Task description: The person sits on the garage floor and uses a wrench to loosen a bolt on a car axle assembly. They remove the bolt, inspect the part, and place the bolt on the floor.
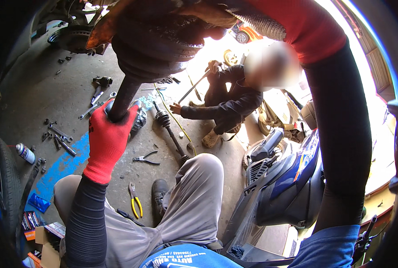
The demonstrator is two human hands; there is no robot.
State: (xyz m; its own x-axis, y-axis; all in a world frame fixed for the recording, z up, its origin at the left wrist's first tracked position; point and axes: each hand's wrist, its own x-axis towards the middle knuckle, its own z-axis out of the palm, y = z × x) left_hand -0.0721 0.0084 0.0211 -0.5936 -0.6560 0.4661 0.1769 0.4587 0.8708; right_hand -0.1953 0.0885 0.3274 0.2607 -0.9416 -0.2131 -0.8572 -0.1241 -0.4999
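Left hand (pixel 110 140): wrapped around the shaft (pixel 126 91).
Right hand (pixel 292 22): up and right of left; finger closure unclear.
Shaft: through left fist, meeting the ribbed boot (pixel 152 64) just beyond.
Handling: likely best supported in line, tilt small, boot unpinched.

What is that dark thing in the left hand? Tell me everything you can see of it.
It is a dark shaft that widens upward into a bulky, rounded, ridged section, which looks like rubber; the upper part has a greasy-looking shine. It slants, its upper end leaning to the picture's right, raised above the floor. The left hand's grip is wrapped around its lower part. Its top runs among dark parts near the upper edge, and what touches it there cannot be told.
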